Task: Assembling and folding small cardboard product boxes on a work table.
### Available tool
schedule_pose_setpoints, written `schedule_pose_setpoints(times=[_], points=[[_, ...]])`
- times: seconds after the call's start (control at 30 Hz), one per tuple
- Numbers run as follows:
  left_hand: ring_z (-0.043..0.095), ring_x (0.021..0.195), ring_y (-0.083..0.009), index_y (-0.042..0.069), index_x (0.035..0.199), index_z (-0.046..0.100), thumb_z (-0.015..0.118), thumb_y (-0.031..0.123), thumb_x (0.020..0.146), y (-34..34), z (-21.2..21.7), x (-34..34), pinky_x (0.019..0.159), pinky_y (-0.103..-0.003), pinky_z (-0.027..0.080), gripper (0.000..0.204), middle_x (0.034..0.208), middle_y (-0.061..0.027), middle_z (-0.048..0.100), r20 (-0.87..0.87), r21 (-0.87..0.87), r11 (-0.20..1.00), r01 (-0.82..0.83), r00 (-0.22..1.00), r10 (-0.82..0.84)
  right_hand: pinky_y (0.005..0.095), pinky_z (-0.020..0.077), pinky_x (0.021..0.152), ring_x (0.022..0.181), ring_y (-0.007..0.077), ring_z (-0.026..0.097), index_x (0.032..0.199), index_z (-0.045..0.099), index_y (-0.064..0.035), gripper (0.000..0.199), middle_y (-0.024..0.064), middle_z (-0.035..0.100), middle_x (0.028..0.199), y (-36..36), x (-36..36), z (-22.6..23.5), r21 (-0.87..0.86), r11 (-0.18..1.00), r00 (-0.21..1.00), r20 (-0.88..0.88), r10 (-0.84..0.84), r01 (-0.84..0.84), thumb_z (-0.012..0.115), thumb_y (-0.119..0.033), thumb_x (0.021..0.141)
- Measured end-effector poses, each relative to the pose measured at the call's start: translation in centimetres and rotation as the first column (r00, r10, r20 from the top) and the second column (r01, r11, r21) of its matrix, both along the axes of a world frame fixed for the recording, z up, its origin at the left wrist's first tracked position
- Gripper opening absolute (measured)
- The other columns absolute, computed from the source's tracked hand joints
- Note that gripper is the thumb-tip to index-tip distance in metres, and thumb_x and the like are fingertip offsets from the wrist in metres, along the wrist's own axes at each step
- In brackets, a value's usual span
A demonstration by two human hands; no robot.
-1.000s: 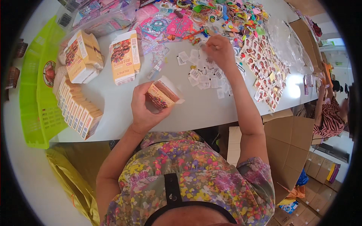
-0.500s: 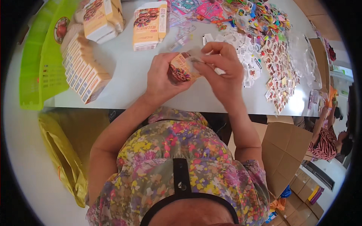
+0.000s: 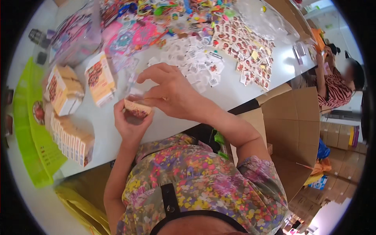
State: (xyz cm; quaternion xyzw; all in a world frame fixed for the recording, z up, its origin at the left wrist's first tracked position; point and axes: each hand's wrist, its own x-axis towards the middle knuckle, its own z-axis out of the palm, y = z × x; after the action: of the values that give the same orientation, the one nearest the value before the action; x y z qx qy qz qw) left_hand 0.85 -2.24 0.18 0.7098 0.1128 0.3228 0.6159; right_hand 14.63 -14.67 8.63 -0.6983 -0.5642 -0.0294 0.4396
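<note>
Low over the table's near edge, my left hand is wrapped round a small orange printed box, its open end facing up and away. My right hand is at that open end, thumb and a finger closed together there, other fingers curled above. Something pale and see-through shows at the opening, too small to make out. A row of similar boxes stands left of my left hand. Behind it are two stacks of flattened orange cartons, one stack at the left and another stack closer to my hands.
White packets, sticker sheets and a heap of colourful trinkets cover the far table. A green basket stands at the left. An open cardboard box is at my right. Beyond it sits another person.
My view has swung, so the tabletop looks tilted and things appear further left. The held box has turned, with its opening more upward. My right hand's fingers remain at the opening.
</note>
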Motion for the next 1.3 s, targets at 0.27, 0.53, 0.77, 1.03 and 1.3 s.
schedule_pose_setpoints(times=[0.27,0.53,0.77,1.03,1.3], points=[[0.059,0.102,-0.0185,0.002,0.127,0.039,0.084,0.002,0.066,-0.6,0.2,0.4,0.084,-0.032,0.053,0.076,0.114,-0.0083,0.05,-0.119,0.127,0.984,0.125,0.987,-0.11,0.0373,0.0464,0.091,0.108,0.0248,0.059,0.084,0.075,-0.0083,0.008,0.0098,0.063,0.116,-3.1,3.0,-0.4,0.086,0.973,0.788,-0.574,0.223,-0.213,0.073,-0.005,0.076],[0.059,0.1,-0.0172,0.002,0.128,0.037,0.084,0.003,0.065,-0.2,-0.3,0.7,0.084,-0.033,0.054,0.079,0.117,-0.0086,0.048,-0.145,0.061,0.992,0.114,0.984,-0.104,0.0308,0.0509,0.079,0.089,0.0201,0.064,0.099,0.072,-0.0025,0.018,0.0085,0.067,0.104,-13.1,19.1,-5.6,-0.246,0.701,0.698,-0.115,-0.707,0.67,0.069,-0.006,0.082],[0.059,0.1,-0.0163,0.002,0.126,0.039,0.084,0.003,0.065,-0.2,-0.2,0.7,0.083,-0.032,0.054,0.077,0.116,-0.0084,0.049,-0.131,0.047,0.993,0.112,0.986,-0.105,0.038,0.0487,0.09,0.108,0.0281,0.058,0.106,0.073,-0.0092,0.033,0.0106,0.061,0.114,-12.2,20.8,-4.1,-0.454,0.585,0.739,0.366,-0.566,0.673,0.075,-0.029,0.079],[0.058,0.099,-0.0156,0.003,0.125,0.04,0.085,0.004,0.065,-0.2,-0.5,0.6,0.083,-0.031,0.053,0.075,0.113,-0.0072,0.051,-0.11,0.035,0.994,0.107,0.989,-0.103,0.037,0.0501,0.079,0.089,0.0282,0.064,0.089,0.073,-0.0046,0.018,0.0106,0.065,0.099,-13.4,21.7,-4.3,-0.433,0.693,0.8,0.124,-0.588,0.576,0.071,-0.02,0.081],[0.059,0.094,-0.0193,0.003,0.115,0.051,0.09,0.016,0.057,-0.3,-1.6,0.4,0.081,-0.034,0.051,0.072,0.104,-0.0091,0.057,-0.183,0.06,0.998,-0.021,0.983,0.032,0.0255,0.0467,0.065,0.069,0.0126,0.06,0.095,0.07,0.0032,0.017,0.005,0.067,0.077,-9.3,14.1,-0.6,-0.011,0.82,0.698,-0.518,-0.494,0.572,0.064,-0.012,0.09]])
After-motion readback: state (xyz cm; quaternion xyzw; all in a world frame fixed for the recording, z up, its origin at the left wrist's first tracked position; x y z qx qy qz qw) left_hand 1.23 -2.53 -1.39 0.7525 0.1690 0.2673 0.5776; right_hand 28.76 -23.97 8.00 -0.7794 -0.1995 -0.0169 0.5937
